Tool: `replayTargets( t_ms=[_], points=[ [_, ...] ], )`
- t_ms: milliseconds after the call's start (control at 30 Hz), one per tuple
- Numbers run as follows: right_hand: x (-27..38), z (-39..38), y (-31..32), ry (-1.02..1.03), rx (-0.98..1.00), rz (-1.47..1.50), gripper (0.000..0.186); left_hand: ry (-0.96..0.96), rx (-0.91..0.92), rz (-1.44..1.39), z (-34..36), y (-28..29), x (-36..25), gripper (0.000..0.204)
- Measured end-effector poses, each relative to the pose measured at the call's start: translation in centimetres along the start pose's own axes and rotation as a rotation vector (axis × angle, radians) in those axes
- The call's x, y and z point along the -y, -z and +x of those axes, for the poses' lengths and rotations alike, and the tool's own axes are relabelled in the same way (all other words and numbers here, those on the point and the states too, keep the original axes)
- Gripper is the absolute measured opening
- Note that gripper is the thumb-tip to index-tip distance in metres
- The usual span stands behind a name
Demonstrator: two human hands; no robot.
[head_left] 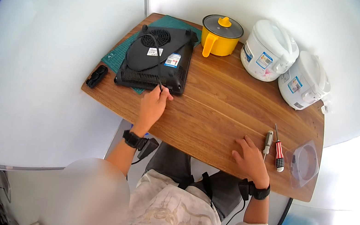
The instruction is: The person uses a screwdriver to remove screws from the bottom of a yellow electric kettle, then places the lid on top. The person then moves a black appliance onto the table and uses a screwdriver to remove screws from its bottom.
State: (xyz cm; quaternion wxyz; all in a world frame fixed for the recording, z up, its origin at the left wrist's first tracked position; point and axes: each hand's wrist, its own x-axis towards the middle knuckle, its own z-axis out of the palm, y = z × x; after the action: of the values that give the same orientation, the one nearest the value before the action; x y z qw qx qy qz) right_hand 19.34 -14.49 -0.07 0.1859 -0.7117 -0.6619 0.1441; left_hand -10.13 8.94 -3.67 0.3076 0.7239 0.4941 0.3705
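An induction cooker (152, 73) lies upside down at the left of the table, its black underside, round fan grille and labels facing up. Its black power cord (158, 56) loops across the underside. At the cooker's near edge my left hand (154, 104) is closed, pinching the cord. My right hand (250, 159) rests on the tabletop near the front edge, fingers apart and holding nothing. Just beyond it lie a grey-handled screwdriver (268, 142) and a screwdriver with a red, white and black handle (279, 156).
Under the cooker is a green cutting mat (114, 57). A small black object (97, 77) sits at the table's left edge. Along the back stand a yellow pot (222, 44) with a glass lid and two white rice cookers (262, 62). A clear plastic container (305, 164) is at right.
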Motion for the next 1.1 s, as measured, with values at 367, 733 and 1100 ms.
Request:
replayTargets(
  t_ms=[367,733,1100],
  points=[
    [3.4,2.3,0.9,-0.001,0.169,-0.007,0.053,0.060,0.292,-0.258,-8.0,-0.7,-2.9,0.030],
    [8.1,12.5,-3.1,0.234,0.094,0.314,0.068,0.354,0.407,-0.509,-8.2,7.2,0.4,0.025],
    [9.5,13.9,-4.7,0.138,0.193,0.126,0.064,0.262,-0.062,-0.140,-1.2,10.2,8.6,0.056]
  ],
)
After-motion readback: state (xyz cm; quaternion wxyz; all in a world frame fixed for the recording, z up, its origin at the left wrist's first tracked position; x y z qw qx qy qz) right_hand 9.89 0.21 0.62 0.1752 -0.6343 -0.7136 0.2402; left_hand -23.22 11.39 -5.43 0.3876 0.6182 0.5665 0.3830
